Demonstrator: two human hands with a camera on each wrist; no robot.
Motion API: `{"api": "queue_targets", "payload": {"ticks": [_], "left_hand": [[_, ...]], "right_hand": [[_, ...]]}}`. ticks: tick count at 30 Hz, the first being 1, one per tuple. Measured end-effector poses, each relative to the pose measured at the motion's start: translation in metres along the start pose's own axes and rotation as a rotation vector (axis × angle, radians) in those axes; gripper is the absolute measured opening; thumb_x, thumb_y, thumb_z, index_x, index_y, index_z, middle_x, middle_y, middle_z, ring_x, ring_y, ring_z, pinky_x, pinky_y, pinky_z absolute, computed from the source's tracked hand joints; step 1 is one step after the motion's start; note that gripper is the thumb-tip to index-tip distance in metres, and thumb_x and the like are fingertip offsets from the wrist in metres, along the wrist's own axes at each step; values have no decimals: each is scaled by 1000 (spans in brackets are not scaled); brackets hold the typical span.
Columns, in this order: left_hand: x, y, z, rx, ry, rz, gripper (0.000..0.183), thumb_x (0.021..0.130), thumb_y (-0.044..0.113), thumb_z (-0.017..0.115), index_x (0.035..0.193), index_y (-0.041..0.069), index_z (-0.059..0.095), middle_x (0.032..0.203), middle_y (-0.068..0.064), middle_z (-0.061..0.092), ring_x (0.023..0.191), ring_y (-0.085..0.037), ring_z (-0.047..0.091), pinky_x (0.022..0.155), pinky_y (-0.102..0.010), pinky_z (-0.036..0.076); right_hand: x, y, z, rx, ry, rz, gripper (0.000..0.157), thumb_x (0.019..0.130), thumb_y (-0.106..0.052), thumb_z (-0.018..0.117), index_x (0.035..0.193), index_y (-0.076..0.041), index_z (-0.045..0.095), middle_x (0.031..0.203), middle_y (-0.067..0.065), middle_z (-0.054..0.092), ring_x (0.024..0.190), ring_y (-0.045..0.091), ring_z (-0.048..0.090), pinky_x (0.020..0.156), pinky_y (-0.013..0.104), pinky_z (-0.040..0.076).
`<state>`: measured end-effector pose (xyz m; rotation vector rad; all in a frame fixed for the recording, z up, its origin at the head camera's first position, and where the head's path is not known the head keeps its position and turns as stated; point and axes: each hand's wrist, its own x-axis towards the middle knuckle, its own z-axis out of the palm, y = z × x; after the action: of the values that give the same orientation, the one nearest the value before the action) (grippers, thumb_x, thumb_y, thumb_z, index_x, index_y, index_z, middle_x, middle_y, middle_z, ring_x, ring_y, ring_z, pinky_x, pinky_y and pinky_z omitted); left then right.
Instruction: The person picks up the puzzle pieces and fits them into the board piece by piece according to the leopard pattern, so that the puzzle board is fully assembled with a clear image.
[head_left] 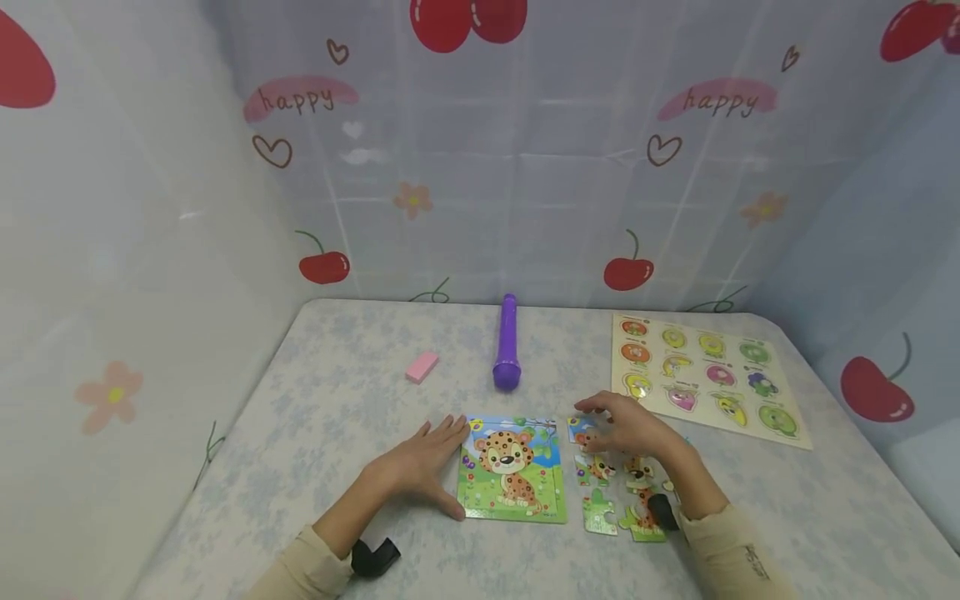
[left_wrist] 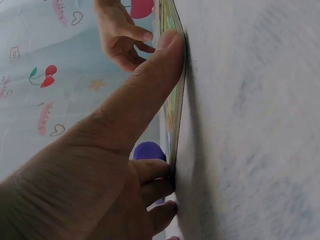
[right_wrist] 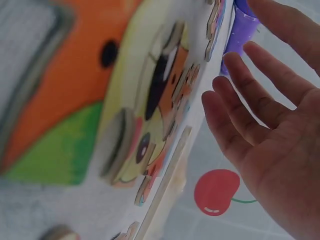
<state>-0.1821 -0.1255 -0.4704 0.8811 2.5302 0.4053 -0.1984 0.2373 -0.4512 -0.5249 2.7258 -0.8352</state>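
Note:
A square leopard picture puzzle board [head_left: 512,468] lies on the table between the two hands. My left hand [head_left: 416,468] rests at its left side, thumb and fingers spread. In the left wrist view, the thumb [left_wrist: 150,75] lies along the board's edge and the other fingertips touch it farther back. To the right of the board are several loose jigsaw pieces [head_left: 598,512] with parts of a leopard on them. Over the upper pieces hovers my right hand [head_left: 633,427]. The right wrist view shows its fingers [right_wrist: 255,95] loosely extended, holding nothing, above the pieces.
Behind the board lies a purple microphone-shaped toy [head_left: 507,342], with a small pink block [head_left: 422,367] to its left. A fruit picture board [head_left: 693,375] is at the back right. A printed curtain [head_left: 480,167] hangs along the table's far edge.

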Motion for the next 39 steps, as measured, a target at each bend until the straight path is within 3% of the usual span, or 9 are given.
{"api": "queue_targets", "payload": {"ticks": [10,19,29,39], "left_hand": [[0,-7,7,-17,20,31,129,64,71,76,157,8,12,165,-9,7,153,-26,7,125,-50,8],[0,-8,7,-5,9,24,131,64,72,74,157,7,9,166,-8,5,153,-25,5,125,-48,6],[0,-7,6,-5,1,12,130,64,71,75,157,7,11,166,-7,5,154,-24,5,125,-48,6],[1,-7,4,1,-13,15,129,65,73,73,157,8,9,166,-7,3,154,-24,3,125,-48,5]], "right_hand": [[7,7,2,-11,-22,55,51,76,-18,83,121,-5,65,118,9,64,110,30,59,93,47,52],[9,8,2,-43,-11,44,36,76,-15,83,110,-7,71,106,4,66,98,22,62,84,40,54],[8,8,2,-43,-21,66,36,75,-17,83,108,-6,71,105,6,68,93,19,61,79,35,52],[10,3,1,-47,27,-31,33,79,-17,78,108,-5,71,104,6,67,89,17,60,73,31,52]]}}
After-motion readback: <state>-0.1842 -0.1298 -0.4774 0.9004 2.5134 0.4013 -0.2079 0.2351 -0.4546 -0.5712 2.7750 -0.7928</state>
